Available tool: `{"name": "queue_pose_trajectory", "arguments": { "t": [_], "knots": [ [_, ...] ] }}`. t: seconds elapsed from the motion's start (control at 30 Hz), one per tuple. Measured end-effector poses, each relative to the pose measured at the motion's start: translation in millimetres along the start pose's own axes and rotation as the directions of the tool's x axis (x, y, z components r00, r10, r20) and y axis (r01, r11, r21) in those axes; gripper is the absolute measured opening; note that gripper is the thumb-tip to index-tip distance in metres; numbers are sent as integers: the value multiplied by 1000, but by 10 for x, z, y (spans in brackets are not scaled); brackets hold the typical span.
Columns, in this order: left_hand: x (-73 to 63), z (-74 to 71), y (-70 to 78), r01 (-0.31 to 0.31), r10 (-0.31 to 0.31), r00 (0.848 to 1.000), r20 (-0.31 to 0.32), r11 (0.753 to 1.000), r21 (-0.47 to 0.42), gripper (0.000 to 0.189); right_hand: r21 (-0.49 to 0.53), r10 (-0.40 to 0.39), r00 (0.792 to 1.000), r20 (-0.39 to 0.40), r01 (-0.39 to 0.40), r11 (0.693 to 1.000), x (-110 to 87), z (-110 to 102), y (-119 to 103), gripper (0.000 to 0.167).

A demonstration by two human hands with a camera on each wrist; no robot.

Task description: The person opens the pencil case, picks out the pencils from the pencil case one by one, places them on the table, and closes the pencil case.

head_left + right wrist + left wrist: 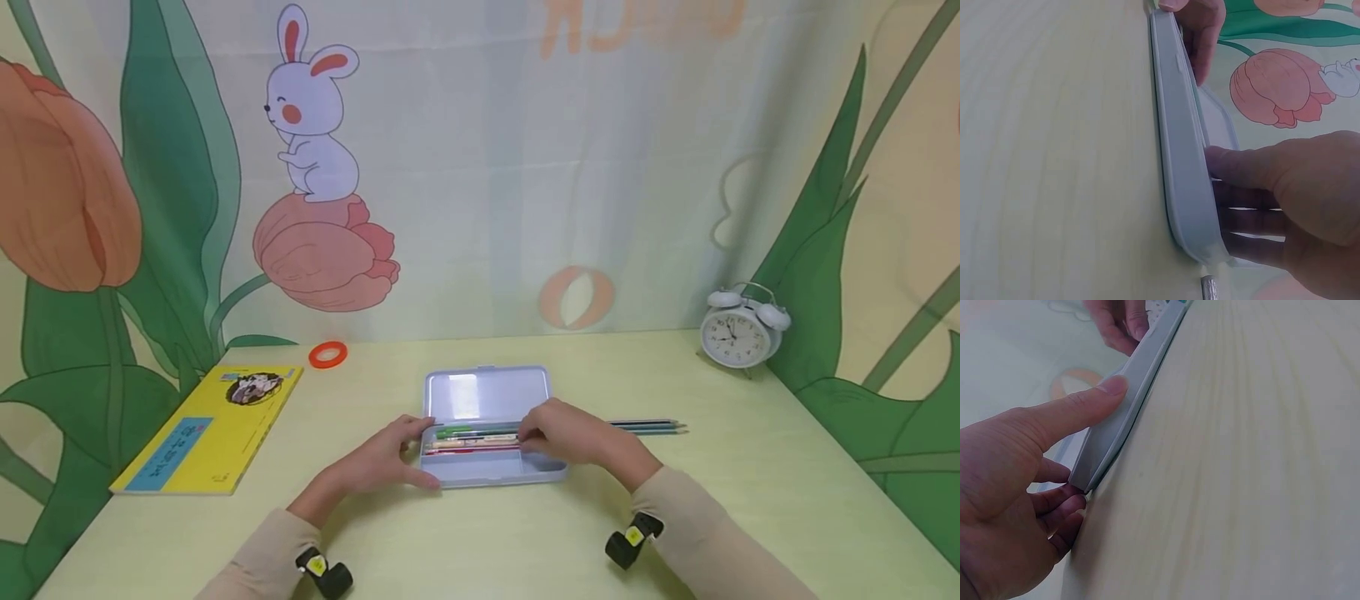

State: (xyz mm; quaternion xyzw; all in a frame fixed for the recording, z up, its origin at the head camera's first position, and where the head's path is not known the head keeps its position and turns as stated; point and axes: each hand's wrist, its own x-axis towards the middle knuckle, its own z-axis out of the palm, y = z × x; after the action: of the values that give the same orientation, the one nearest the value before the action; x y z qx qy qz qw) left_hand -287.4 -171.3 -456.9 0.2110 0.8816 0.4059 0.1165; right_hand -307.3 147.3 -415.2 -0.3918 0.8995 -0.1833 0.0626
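Observation:
A pale bluish pencil case lies on the table with its lid raised at the back. Inside are several pens and pencils, among them green, cream and red ones. My left hand grips the case's left end; in the left wrist view its thumb presses the front wall while the other fingers curl round the end. At the right half, my right hand reaches into the case by the pens' ends. In the right wrist view its fingertips go behind the front wall, so what they touch is hidden.
Dark pencils stick out to the right beyond the case. A yellow book lies at the left, an orange ring behind it. A white alarm clock stands at the back right, before a printed curtain.

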Motion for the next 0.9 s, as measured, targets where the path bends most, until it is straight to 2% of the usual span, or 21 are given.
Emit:
{"name": "queue_pose_trajectory", "arguments": {
  "t": [0.3,0.47,0.9],
  "knots": [
    [-4,-22,12,-35,35,999,2,999,-10,99,104,-1,1000,29,-2,995,74,-28,71,4],
    [4,-15,11,-27,27,1000,2,1000,-5,100,146,22,999,46,-28,989,98,-50,58,8],
    [-4,-10,34,-16,16,1000,3,1000,-16,99,78,40,995,95,-48,996,175,-84,-63,19]
  ]
}}
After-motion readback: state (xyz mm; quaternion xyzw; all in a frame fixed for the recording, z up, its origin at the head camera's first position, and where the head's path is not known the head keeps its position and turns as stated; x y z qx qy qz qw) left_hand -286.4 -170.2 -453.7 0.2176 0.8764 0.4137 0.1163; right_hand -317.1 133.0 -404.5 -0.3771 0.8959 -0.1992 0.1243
